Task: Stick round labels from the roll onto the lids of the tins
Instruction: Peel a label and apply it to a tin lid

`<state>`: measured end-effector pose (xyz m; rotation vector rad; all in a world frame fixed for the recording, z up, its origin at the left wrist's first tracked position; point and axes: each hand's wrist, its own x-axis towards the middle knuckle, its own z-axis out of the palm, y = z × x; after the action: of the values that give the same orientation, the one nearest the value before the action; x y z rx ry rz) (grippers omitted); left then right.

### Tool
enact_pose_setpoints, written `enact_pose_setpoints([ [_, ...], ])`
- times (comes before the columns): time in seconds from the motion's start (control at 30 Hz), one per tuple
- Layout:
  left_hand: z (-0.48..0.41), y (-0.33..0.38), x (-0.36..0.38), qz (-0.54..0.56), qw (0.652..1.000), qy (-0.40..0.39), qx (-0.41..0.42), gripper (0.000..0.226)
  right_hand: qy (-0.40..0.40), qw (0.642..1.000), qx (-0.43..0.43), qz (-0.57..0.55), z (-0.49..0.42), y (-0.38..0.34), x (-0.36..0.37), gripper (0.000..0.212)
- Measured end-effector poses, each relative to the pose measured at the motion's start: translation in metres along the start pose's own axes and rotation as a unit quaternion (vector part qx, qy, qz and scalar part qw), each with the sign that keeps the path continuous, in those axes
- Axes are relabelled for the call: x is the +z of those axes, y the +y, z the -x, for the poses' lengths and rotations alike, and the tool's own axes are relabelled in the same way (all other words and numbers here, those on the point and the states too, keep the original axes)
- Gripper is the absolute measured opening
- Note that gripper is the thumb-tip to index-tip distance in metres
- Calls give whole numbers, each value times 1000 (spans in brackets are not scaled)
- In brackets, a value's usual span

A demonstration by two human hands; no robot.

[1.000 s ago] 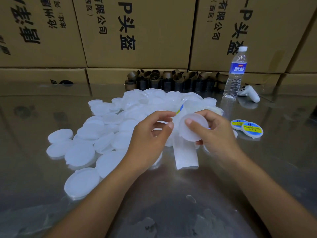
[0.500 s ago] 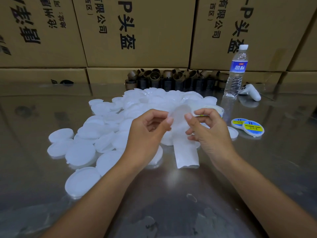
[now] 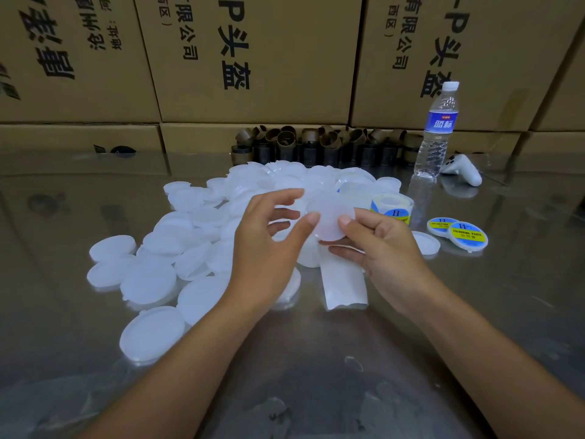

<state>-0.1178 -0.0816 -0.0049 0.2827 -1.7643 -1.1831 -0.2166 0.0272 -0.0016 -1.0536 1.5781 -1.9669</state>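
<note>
My right hand (image 3: pixel 389 251) pinches the translucent white round plastic lid (image 3: pixel 330 217) by its rim, just left of the blue-and-yellow label roll (image 3: pixel 392 209); my left hand (image 3: pixel 266 248) is loosely curled with its thumb at the rim, grip unclear; the lid is likely light, slick and slightly flexible, so hold it by the edges.

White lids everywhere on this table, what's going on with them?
A person is labelling lids by hand. The right hand holds one plain white lid above the table, and the left hand touches its edge with the thumb. The label roll stands just behind, its bare backing strip trailing toward the person. Two labelled lids lie to the right; a heap of unlabelled lids waits on the left.
</note>
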Motion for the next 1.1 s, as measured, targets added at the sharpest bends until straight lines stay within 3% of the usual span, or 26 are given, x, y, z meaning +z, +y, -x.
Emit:
enact_pose_setpoints([
  [0.1,-3,0,-2,97,989,-36,-104,22,-66,998,-1,5,4,-1,4,19],
  [0.17,-4,-3,-5,162,973,-67,-150,28,-66,998,1,0,4,-3,6,28],
  [0.27,-8,-7,-7,249,945,-71,-199,24,78,991,-56,98,-2,1,1,17],
  [0.33,-9,-6,-6,292,926,-71,-230,19,160,944,-93,274,-9,8,-7,11],
  [0.43,-9,-5,-5,298,916,-68,-259,21,129,878,-72,456,-14,20,-16,28],
  [0.5,-10,-5,-5,292,916,-50,-268,21,104,868,-96,476,-15,20,-16,22],
  [0.6,-10,-3,-6,282,918,-21,-277,22,102,901,-152,393,-16,15,-10,19],
  [0.7,-11,1,-7,287,915,-7,-283,23,110,964,-153,189,-12,4,-3,34],
  [0.77,-11,2,-7,293,912,-8,-287,25,104,982,-137,76,-10,-4,-2,36],
  [0.93,-9,1,-4,227,922,-90,-301,25,31,991,-68,-107,-2,-14,4,32],
  [1.0,-8,2,-5,220,915,-130,-311,35,-4,990,-47,-130,2,-14,7,37],
  [1.1,-8,2,-7,235,886,-164,-364,58,-85,990,-4,-109,8,-14,9,29],
])
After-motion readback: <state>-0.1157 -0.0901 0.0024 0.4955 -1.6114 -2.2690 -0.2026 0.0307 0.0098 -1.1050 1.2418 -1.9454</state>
